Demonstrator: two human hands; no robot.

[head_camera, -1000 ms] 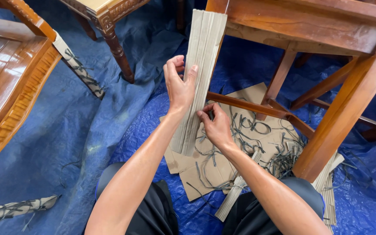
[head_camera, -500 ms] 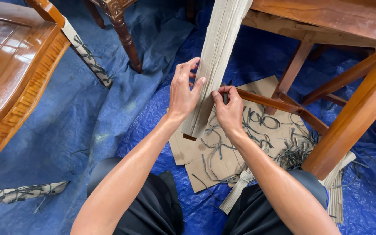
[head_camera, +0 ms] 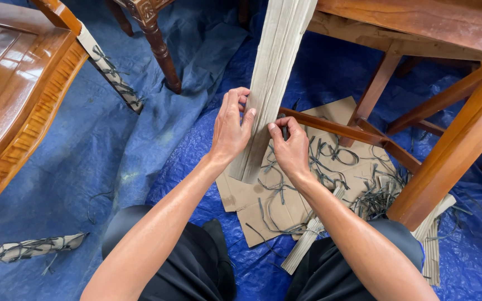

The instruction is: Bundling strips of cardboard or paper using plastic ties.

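A long strip of folded corrugated cardboard (head_camera: 277, 61) is wrapped around a wooden chair leg at the top centre. My left hand (head_camera: 231, 129) presses flat against the strip's left side, fingers together. On the strip's right edge my right hand (head_camera: 288, 147) pinches a thin dark strap. The wooden chair (head_camera: 453, 111) stands over me on the right, its crossbar (head_camera: 336, 128) running just behind my right hand.
Flat cardboard sheets (head_camera: 263, 214) strewn with cut dark straps (head_camera: 336, 161) lie on the blue tarp (head_camera: 85, 167). Another wooden chair (head_camera: 12, 89) with a wrapped leg (head_camera: 110, 69) stands at left. A carved leg (head_camera: 160, 50) is behind. A wrapped bundle (head_camera: 23, 248) lies at lower left.
The view dropped and shifted a little. My left hand slid down along the cardboard strip; my right hand rose to the strip's right edge and now pinches a strap there.
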